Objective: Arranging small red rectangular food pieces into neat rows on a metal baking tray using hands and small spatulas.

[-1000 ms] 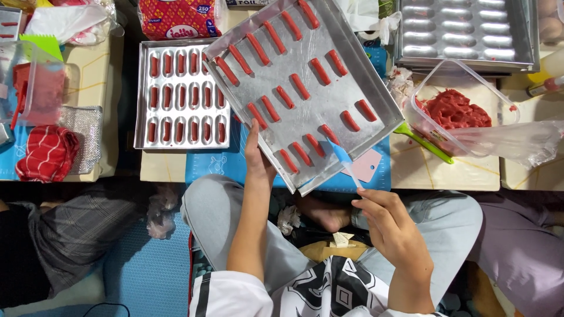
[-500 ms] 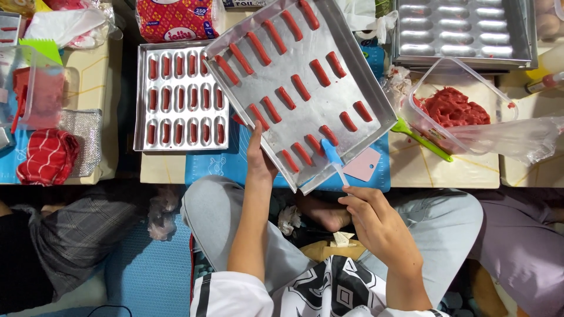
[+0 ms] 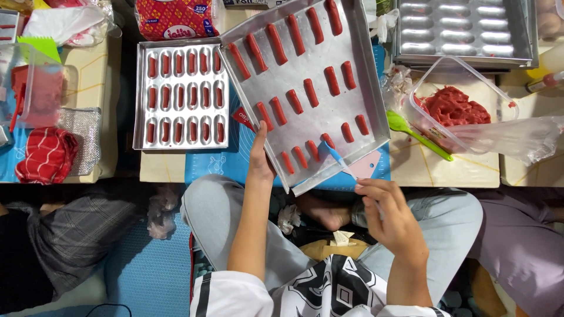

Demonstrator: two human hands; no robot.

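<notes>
From the head view, my left hand (image 3: 260,159) gripped the near-left edge of the tilted metal tray (image 3: 352,70), thumb lying on its floor. My right hand (image 3: 388,211) pinched a thin blue-tipped tool (image 3: 336,157), fingers closed narrow around the handle, tip reaching over the near rim to the closest red sticks (image 3: 305,154). The sticks lay up and left of my right fingers, long axes running away from me. The filled mould (image 3: 182,94) crowded the left; the open container of red paste (image 3: 452,108) sat right.
</notes>
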